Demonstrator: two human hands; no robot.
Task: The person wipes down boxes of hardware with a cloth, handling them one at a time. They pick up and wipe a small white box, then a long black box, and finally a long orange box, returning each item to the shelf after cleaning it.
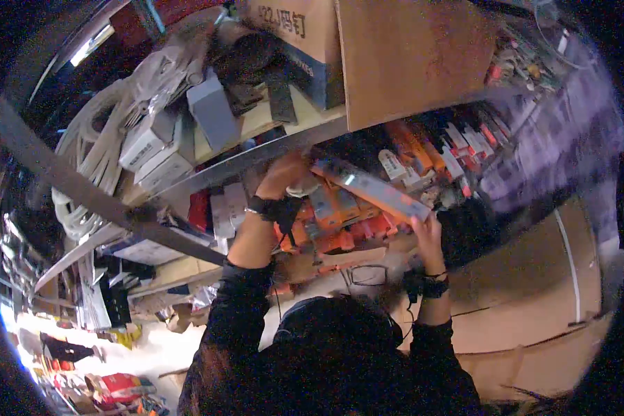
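Both hands hold a long flat orange-and-grey packaged box (pixel 371 188) level before the crowded shelf (pixel 256 156), left hand (pixel 284 173) gripping its left end, right hand (pixel 426 232) pinching its right; best kept supported at both ends, clear of the orange packs (pixel 333 236).

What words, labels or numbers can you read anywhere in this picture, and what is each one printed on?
"钉", after characters too blurred to read: on the cardboard box on the top shelf.
Long orange package, held by the left hand and right hand: print blurred, unreadable.
White boxes on the shelf: labels too small to read.
Hanging carded packs: text too small to read.
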